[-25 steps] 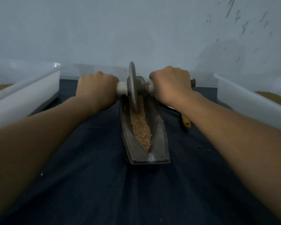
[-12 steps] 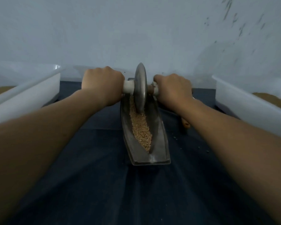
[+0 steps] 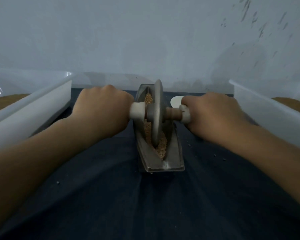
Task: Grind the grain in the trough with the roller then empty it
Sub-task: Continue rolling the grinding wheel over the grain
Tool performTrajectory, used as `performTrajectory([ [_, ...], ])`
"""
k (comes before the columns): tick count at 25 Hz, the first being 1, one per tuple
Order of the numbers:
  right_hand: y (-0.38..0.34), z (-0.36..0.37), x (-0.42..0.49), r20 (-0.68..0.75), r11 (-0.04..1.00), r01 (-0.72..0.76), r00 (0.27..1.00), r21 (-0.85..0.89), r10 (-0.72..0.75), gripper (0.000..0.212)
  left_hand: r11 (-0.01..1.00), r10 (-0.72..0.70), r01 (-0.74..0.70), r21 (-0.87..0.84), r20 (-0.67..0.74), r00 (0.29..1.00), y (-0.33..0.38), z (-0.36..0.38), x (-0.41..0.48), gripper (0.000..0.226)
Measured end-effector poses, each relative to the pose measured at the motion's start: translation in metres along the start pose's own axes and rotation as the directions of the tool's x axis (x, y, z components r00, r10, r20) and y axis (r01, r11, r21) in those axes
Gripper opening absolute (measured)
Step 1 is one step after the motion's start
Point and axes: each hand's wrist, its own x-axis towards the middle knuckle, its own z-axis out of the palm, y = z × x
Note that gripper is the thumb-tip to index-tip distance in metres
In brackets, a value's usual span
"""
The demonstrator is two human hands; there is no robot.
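Head view finds your left hand (image 3: pixel 100 110) and right hand (image 3: pixel 213 115) each curled tight round a white grip of the roller (image 3: pixel 157 113), one on either side of its grey disc. This shares the load, and the disc stands upright on its edge instead of leaning onto a wall of the trough (image 3: pixel 173 153). The trough lies lengthwise away from you on the dark-covered table (image 3: pixel 145 205), between your forearms, which lets you push and draw the roller along its groove. The disc sits in the groove at about mid-length, its lower edge buried in the grain (image 3: pixel 161 146). Grain shows both beyond the disc and on the near side, piled toward the narrow near end. Judgement: grinding is in hand, the grain looks coarse and granular, and the emptying step is not yet due. Your left hand lies close against the hub, while a stretch of brown axle (image 3: pixel 173 113) is bare between the disc and your right hand; that uneven hold could tip the disc, so watch it. The left tub (image 3: pixel 42 104) and the right tub (image 3: pixel 267 115), both white, flank the work and each holds brown material; I judge them near enough to receive the contents. A few stray specks (image 3: pixel 223 159) lie on the table right of the trough. A pale rounded object (image 3: pixel 176 101) shows beyond your right hand; what it is cannot be told.
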Motion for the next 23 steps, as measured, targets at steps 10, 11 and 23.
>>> performTrajectory([
  [10,-0.009,0.009,0.027,0.039,1.0,-0.013,0.999,0.024,0.012,0.009,0.992,-0.083,0.087,-0.096,0.043,0.996,0.005,0.012,0.011,0.008],
  [11,-0.006,0.001,0.015,-0.022,0.999,0.033,0.999,0.009,-0.033,0.01,0.993,-0.049,0.053,-0.108,0.042,0.998,0.001,0.007,-0.001,0.012],
  [23,-0.015,0.029,0.052,0.241,0.97,-0.171,0.962,0.172,0.127,0.004,0.998,-0.056,0.055,0.007,0.151,0.987,0.006,0.012,0.064,0.014],
])
